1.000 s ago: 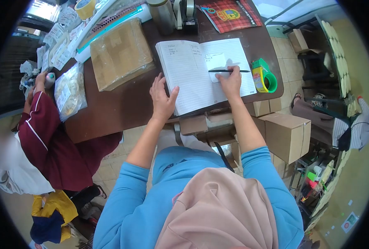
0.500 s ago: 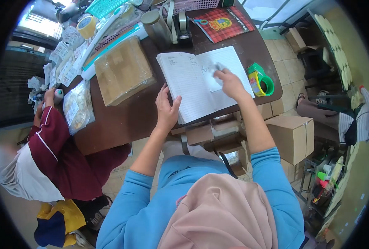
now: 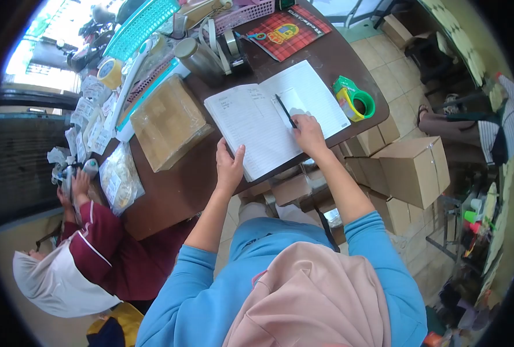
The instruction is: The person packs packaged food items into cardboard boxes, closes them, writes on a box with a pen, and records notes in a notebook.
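Note:
An open lined notebook (image 3: pixel 257 130) lies near the table's front edge, with handwriting at the top of its left page. My left hand (image 3: pixel 230 168) grips its lower left edge, thumb on the page and fingers along the side. Over the right page, my right hand (image 3: pixel 310 136) has its fingers closed at the lower end of a black pen (image 3: pixel 285 110), which points up and left across the book's fold. A small white slip of paper (image 3: pixel 295 99) rests on the right page, partly behind that hand.
On the brown table (image 3: pixel 164 199) are a taped cardboard box (image 3: pixel 170 124), a metal tumbler (image 3: pixel 198 61), a red plaid book (image 3: pixel 286 34) and a green-and-yellow tape dispenser (image 3: pixel 354 99). A co-worker (image 3: pixel 95 248) sits at left. Cardboard boxes (image 3: pixel 413 170) stand at right.
My right hand has moved down the right page toward me, and the pen now shows clearly. My left hand stays at the notebook's edge. The camera view has turned slightly.

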`<state>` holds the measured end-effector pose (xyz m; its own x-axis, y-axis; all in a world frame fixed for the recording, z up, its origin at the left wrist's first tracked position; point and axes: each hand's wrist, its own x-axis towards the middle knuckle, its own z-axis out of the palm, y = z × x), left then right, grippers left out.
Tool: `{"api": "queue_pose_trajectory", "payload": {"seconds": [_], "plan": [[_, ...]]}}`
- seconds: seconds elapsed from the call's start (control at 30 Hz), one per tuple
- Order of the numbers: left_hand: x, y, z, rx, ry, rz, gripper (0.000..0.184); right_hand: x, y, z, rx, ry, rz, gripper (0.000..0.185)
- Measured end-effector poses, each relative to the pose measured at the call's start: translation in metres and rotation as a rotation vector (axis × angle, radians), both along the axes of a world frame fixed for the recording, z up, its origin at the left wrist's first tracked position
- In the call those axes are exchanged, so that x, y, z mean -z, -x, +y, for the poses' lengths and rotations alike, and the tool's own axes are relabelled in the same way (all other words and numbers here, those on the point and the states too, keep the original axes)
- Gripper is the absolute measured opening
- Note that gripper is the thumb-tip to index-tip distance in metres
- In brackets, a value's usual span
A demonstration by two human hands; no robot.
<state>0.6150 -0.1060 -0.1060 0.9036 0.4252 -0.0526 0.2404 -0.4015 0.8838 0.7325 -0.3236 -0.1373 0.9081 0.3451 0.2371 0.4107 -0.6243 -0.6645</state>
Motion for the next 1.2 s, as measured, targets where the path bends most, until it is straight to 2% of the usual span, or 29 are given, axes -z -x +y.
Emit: {"api": "queue_pose_trajectory", "payload": {"seconds": [0.03,0.27,0.37,0.57,0.63,0.93,0.97,1.03,1.07,1.1,1.13,1.17,1.2], "plan": [[-0.003,0.001,0.001,-0.014,-0.093,0.069,0.054,0.0,0.002,0.001,-0.027,0.023,-0.019,0.029],[0.016,0.001,0.027,0.048,-0.084,0.264,0.049,0.003,0.011,0.011,0.006,-0.012,-0.014,0.029],[0.004,0.001,0.027,0.062,-0.022,0.295,0.048,0.006,0.015,0.013,0.009,-0.001,-0.037,0.028],[0.015,-0.001,0.037,0.068,-0.14,0.36,0.044,0.003,0.017,0.018,0.062,-0.027,0.014,0.028],[0.018,-0.004,0.042,0.153,-0.164,0.485,0.04,-0.001,0.015,0.019,0.092,-0.026,0.02,0.027],[0.015,-0.001,0.023,0.288,-0.321,0.474,0.036,-0.01,-0.008,0.013,0.114,0.1,0.187,0.025],[0.014,0.0,0.018,0.277,-0.314,0.48,0.036,-0.017,-0.01,0.01,0.102,0.105,0.191,0.025],[0.002,0.0,0.007,0.074,-0.303,0.562,0.039,-0.03,-0.015,0.001,0.167,0.038,0.318,0.02],[0.006,0.001,0.007,0.065,-0.293,0.567,0.039,-0.03,-0.02,-0.005,0.188,-0.016,0.436,0.022],[0.009,0.001,0.006,0.073,-0.456,0.374,0.043,-0.028,-0.023,-0.009,0.179,-0.008,0.439,0.022],[0.012,0.0,0.005,0.08,-0.615,0.179,0.049,-0.025,-0.025,-0.013,0.157,-0.242,0.53,0.022],[0.015,0.0,0.005,0.075,-0.607,0.186,0.049,-0.021,-0.025,-0.017,0.138,-0.478,0.618,0.023],[0.013,-0.005,0.006,0.207,-0.662,0.104,0.053,-0.046,-0.022,-0.013,0.165,-0.455,0.698,0.025]]}}
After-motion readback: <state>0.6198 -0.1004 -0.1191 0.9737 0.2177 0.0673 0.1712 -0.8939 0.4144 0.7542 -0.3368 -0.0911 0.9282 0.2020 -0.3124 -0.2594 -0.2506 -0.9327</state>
